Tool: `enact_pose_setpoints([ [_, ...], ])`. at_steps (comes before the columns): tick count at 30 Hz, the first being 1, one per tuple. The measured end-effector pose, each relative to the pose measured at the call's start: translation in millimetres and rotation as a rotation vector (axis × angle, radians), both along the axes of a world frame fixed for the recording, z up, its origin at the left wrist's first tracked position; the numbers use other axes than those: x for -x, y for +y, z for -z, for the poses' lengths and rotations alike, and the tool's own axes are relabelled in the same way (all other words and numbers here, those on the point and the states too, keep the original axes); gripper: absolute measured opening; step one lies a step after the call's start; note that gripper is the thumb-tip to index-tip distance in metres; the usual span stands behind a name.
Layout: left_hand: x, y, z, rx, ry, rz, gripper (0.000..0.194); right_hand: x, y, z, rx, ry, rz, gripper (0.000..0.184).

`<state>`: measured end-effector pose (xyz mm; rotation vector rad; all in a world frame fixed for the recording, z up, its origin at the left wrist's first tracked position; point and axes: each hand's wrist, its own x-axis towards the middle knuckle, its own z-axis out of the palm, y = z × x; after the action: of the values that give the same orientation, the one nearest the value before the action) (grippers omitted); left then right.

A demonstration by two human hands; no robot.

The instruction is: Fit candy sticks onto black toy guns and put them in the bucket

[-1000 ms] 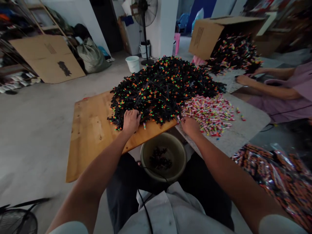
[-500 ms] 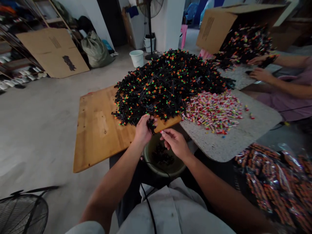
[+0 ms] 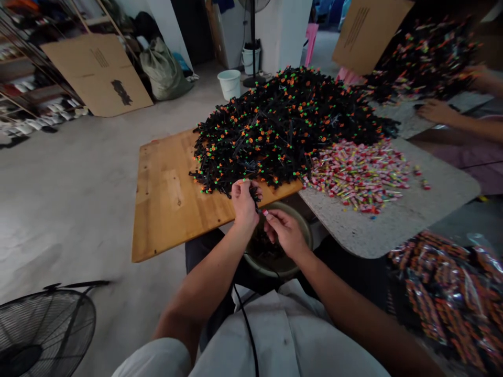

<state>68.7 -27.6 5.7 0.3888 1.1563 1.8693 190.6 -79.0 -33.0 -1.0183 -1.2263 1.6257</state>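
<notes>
On my feed, my left grip [image 3: 244, 203] curls around some black bits [image 3: 255, 195] at the near edge of the wooden counter [image 3: 167, 209], toward its right corner. My right grip [image 3: 286, 230] pinches a red-tipped piece [image 3: 265, 212] just beside them, above a basin [image 3: 307, 228]. The pink pile [image 3: 359, 173] lies near the left edge of the grey counter [image 3: 353, 230].

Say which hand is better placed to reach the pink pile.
Probably the right hand: it is nearer the pink pile, though it pinches a small red-tipped piece. The left hand, holding something black, is nearer the black pile.
</notes>
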Motion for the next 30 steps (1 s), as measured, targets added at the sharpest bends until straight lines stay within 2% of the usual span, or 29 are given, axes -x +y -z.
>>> enact_pose_setpoints([
  [7,-8.2,-2.7,10.4,0.028,0.136,0.0,0.029,-4.9,-5.6,-3.6,0.065,-0.054,-0.062,0.046],
  [12,-19.0,-6.4,39.8,0.083,0.243,-0.051,0.023,-18.1,1.0,0.6,-0.065,-0.243,-0.228,0.05],
  [14,-21.5,-9.2,54.8,0.152,0.299,-0.036,0.017,-27.7,6.9,11.6,-0.045,-0.276,-0.286,0.051],
  [17,-15.3,-8.7,69.2,0.198,0.505,-0.013,0.012,-47.1,15.1,37.7,0.094,-0.272,-0.284,0.049],
  [19,-2.0,-0.9,69.9,0.132,0.699,-0.016,0.015,-60.8,18.4,55.7,0.151,-0.343,-0.264,0.048],
  [22,27.4,22.8,60.5,0.043,1.075,0.044,0.018,-76.6,21.1,70.8,0.1,-0.609,-0.287,0.04],
  [24,47.1,41.9,52.8,0.098,1.351,0.14,0.018,-83.3,25.7,69.0,0.003,-0.755,-0.262,0.032],
  [26,63.0,58.4,47.6,0.183,1.57,0.246,0.012,-89.0,37.0,58.4,-0.109,-0.861,-0.162,0.03],
  [28,74.3,69.9,45.9,0.233,1.707,0.334,0.007,-95.6,56.0,42.8,-0.235,-0.989,-0.005,0.033],
  [30,81.2,75.9,46.4,0.225,1.742,0.357,0.007,-103.1,80.1,26.9,-0.346,-1.136,0.167,0.033],
])
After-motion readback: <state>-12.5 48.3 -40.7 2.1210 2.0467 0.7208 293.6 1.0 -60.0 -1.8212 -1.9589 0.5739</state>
